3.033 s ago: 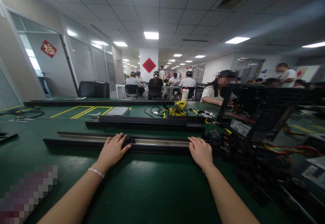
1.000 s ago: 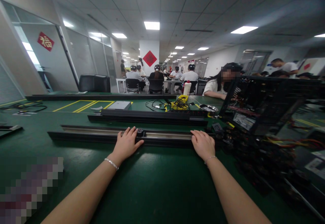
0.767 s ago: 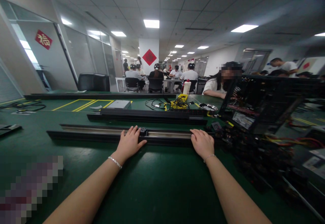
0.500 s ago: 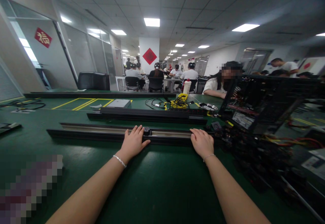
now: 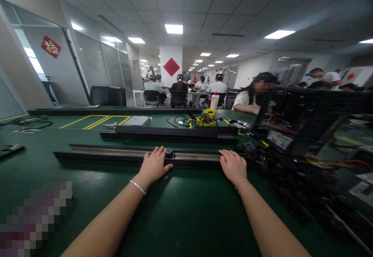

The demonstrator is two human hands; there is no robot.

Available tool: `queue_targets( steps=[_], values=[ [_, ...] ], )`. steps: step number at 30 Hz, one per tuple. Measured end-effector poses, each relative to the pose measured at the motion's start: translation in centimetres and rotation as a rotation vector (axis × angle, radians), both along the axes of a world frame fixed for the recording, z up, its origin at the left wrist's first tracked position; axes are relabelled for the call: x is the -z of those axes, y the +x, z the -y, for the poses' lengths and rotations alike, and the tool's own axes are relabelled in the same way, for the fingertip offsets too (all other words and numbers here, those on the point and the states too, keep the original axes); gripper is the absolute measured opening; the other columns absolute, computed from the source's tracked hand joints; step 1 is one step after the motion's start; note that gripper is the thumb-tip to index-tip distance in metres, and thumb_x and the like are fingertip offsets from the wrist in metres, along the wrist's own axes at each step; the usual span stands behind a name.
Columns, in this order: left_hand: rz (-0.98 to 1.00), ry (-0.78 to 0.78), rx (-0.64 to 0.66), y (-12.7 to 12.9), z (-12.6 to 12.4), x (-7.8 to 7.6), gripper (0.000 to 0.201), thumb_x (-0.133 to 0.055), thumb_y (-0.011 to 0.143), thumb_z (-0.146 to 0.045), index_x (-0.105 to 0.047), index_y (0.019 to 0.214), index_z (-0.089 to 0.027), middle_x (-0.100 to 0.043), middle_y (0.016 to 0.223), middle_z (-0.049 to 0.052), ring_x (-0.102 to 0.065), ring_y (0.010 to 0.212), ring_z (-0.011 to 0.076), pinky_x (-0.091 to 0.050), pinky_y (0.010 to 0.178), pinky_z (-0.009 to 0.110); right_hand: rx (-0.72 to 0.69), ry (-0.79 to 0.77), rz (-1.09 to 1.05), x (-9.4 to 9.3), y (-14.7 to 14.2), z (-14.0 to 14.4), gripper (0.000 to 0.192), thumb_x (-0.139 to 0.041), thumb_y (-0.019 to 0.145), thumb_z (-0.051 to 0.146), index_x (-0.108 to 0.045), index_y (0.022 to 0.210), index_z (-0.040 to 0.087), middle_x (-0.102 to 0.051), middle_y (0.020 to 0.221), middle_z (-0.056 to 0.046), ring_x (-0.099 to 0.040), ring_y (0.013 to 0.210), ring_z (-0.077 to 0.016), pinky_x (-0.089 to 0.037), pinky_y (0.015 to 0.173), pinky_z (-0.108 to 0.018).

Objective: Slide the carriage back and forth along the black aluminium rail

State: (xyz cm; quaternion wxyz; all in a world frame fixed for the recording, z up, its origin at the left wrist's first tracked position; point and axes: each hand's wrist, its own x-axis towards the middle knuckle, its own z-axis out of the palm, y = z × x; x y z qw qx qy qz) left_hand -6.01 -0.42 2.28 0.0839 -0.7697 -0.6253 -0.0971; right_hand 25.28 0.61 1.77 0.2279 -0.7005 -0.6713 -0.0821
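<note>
A long black rail (image 5: 99,157) with a silvery strip along its channel lies crosswise on the green table. My left hand (image 5: 154,165) is wrapped over it left of a small black block (image 5: 169,153) that sits in the channel; the fingers reach toward the far edge and the thumb lies along the near side. Farther right, my right hand (image 5: 234,165) curls over the same rail, near its right end. The undersides of both hands' fingers are hidden. Just behind lies a second black rail (image 5: 169,134).
At right stand an open black computer case (image 5: 291,121) and a dark heap of cables and parts (image 5: 285,179). Farther back are a grey box (image 5: 136,121), a yellow object (image 5: 208,117), a metal dish (image 5: 239,124) and another black rail (image 5: 116,112). A co-worker (image 5: 247,99) sits across the table.
Both hands stay on the rail, with hardly any movement. The whole view has shifted slightly downward.
</note>
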Motion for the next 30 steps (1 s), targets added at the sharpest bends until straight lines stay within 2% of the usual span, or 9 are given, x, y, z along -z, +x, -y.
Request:
queue_targets(
  steps=[5, 15, 19, 24, 27, 30],
  values=[
    [-0.021, 0.036, -0.034, 0.2, 0.3, 0.5, 0.067, -0.035, 0.082, -0.057, -0.036, 0.136, -0.017, -0.034, 0.145, 0.012, -0.026, 0.134, 0.0307, -0.025, 0.102, 0.055, 0.008, 0.008, 0.034, 0.1, 0.0, -0.1, 0.040, -0.032, 0.087, 0.032, -0.059, 0.117, 0.031, -0.057, 0.125, 0.001, -0.043, 0.119, -0.0192, -0.030, 0.096, -0.039],
    [-0.020, 0.036, -0.066, 1.0, 0.5, 0.4, 0.068, -0.041, 0.079, -0.058, -0.034, 0.137, -0.023, -0.034, 0.145, 0.013, -0.025, 0.134, 0.0333, -0.022, 0.100, 0.062, -0.002, 0.025, 0.034, 0.2, 0.1, 0.0, 0.041, -0.031, 0.087, 0.032, -0.059, 0.117, 0.030, -0.057, 0.124, 0.000, -0.043, 0.119, -0.0202, -0.031, 0.095, -0.041],
    [-0.005, 0.098, -0.048, 1.1, 0.5, 0.8, 0.064, -0.042, 0.080, -0.053, -0.037, 0.135, -0.021, -0.036, 0.144, 0.012, -0.026, 0.134, 0.0299, -0.022, 0.104, 0.056, -0.001, 0.011, 0.019, 0.1, 0.1, -0.1, 0.041, -0.030, 0.087, 0.034, -0.059, 0.117, 0.030, -0.057, 0.125, 0.001, -0.042, 0.119, -0.0202, -0.030, 0.096, -0.042],
    [0.017, 0.169, 0.013, 1.5, 0.4, 1.5, 0.062, -0.042, 0.081, -0.046, -0.040, 0.132, -0.011, -0.040, 0.141, 0.013, -0.030, 0.132, 0.0240, -0.023, 0.108, 0.044, -0.010, 0.014, 0.001, 0.3, 0.2, -0.2, 0.042, -0.029, 0.088, 0.034, -0.059, 0.116, 0.030, -0.057, 0.126, 0.001, -0.042, 0.120, -0.0201, -0.030, 0.096, -0.042],
    [0.018, 0.186, 0.011, 1.7, 0.4, 1.6, 0.063, -0.042, 0.080, -0.047, -0.042, 0.131, -0.010, -0.040, 0.140, 0.014, -0.031, 0.132, 0.0251, -0.024, 0.106, 0.044, -0.013, 0.023, -0.005, 0.4, 0.2, -0.2, 0.042, -0.029, 0.087, 0.034, -0.059, 0.116, 0.029, -0.057, 0.125, 0.001, -0.043, 0.119, -0.0201, -0.029, 0.097, -0.042],
    [0.018, 0.180, 0.018, 1.7, 0.5, 1.5, 0.063, -0.044, 0.079, -0.049, -0.041, 0.132, -0.014, -0.040, 0.141, 0.013, -0.031, 0.132, 0.0255, -0.025, 0.105, 0.046, -0.013, 0.029, -0.007, 0.4, 0.2, -0.2, 0.041, -0.029, 0.087, 0.034, -0.059, 0.115, 0.030, -0.057, 0.125, 0.001, -0.043, 0.119, -0.0204, -0.029, 0.097, -0.042]
  ],
)
